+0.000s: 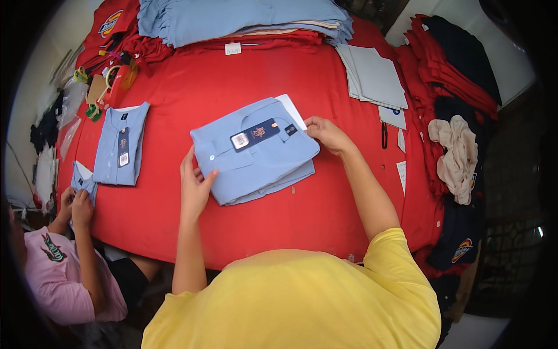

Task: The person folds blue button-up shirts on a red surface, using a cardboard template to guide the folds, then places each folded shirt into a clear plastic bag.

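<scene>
A folded light blue shirt [256, 166] lies turned at a slant on the red-covered table in front of me. A dark hang tag [256, 135] with a white label rests on its front, beside the neck opening. White card [292, 110] sticks out past its upper right edge. My left hand [195, 187] grips the shirt's left edge, thumb on top and fingers along the side. At the upper right corner my right hand [326, 135] is closed on the shirt's edge near the card; its fingertips are partly hidden.
Another folded blue shirt [119, 145] lies at the left, near a co-worker's hands [75, 206] on blue cloth. A stack of blue garments [244, 23] is at the back. White cards [375, 75], red garments [447, 64] and a crumpled beige cloth [453, 157] lie at the right.
</scene>
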